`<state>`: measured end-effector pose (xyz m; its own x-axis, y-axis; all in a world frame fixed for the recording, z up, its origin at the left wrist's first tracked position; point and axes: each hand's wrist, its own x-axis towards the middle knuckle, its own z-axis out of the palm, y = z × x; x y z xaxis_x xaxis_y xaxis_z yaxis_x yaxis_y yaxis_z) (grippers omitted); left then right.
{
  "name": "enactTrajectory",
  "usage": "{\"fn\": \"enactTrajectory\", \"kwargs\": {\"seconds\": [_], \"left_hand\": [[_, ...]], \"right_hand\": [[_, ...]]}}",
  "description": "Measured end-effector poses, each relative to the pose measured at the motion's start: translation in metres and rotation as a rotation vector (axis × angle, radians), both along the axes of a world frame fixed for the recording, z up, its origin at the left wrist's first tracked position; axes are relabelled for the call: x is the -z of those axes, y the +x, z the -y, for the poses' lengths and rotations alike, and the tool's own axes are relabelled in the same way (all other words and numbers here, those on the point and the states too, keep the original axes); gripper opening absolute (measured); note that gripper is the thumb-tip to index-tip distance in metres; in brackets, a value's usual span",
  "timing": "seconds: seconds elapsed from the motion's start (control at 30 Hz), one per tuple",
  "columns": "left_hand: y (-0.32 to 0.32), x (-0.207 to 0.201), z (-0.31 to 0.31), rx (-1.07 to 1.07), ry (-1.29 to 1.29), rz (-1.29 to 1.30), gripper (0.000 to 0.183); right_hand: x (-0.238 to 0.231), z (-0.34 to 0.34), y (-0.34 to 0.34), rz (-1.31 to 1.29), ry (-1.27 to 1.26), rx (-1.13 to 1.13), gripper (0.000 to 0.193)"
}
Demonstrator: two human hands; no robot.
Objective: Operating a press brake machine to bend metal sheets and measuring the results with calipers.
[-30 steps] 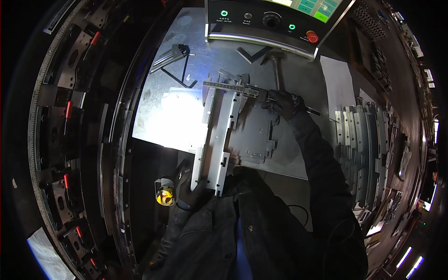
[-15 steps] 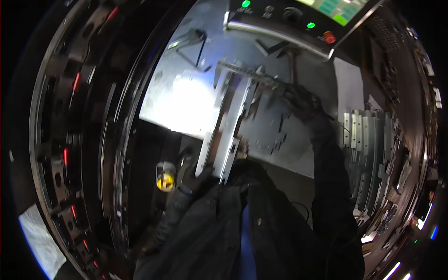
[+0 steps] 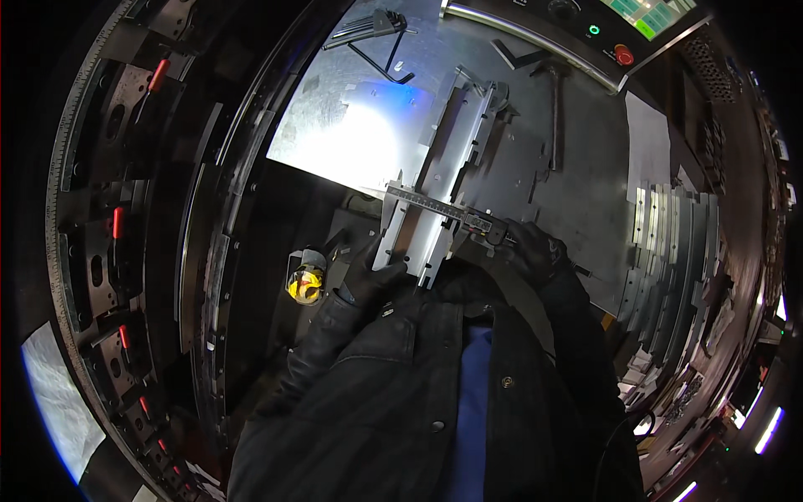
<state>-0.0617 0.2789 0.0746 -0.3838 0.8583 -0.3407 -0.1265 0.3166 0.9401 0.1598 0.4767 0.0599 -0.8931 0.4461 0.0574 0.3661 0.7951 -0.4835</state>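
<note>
Since a second ago, the steel vernier caliper (image 3: 447, 211) has come down from the far end of the long, bent sheet-metal bracket (image 3: 441, 180) to its near end, and now lies across the bracket just above the person's chest. That bracket is bare, bright, folded grey metal with notched edges, lying lengthwise on the dull grey sheet-metal worktable (image 3: 360, 125), its near end overhanging the table's front edge. The right hand (image 3: 529, 251), in a black glove, is curled shut around the caliper's slider end, with the ruled beam reaching left across the bracket. The left hand (image 3: 370, 280), also in a black glove, is closed on the bracket's lower left corner, fingers bent against the metal from beneath and beside it. A small yellow round object (image 3: 305, 284) sits just left of that hand, in the dark below the table. Farther off on the table lie a bunch of dark hex keys (image 3: 372, 25) and a slim hammer (image 3: 554, 100). To the right stands a stack of flat grey metal plates (image 3: 669, 243).
</note>
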Motion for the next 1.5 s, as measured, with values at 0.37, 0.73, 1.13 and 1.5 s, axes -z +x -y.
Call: {"fn": "enactTrajectory", "kwargs": {"seconds": [0.37, 0.73, 1.13, 1.5], "left_hand": [[-0.003, -0.004, -0.002, 0.029, -0.081, -0.097, 0.036], [-0.001, -0.003, -0.001, 0.003, -0.087, 0.002, 0.034], [-0.003, -0.002, -0.003, 0.021, -0.06, -0.079, 0.028], [0.001, -0.004, -0.004, -0.037, -0.102, 0.003, 0.029]], "right_hand": [[-0.005, 0.004, -0.007, 0.01, 0.105, 0.027, 0.042], [0.012, 0.001, -0.002, -0.041, 0.199, 0.028, 0.045], [0.019, 0.0, 0.0, -0.091, 0.159, 0.041, 0.045], [0.032, -0.001, 0.006, -0.118, 0.124, 0.059, 0.044]]}}
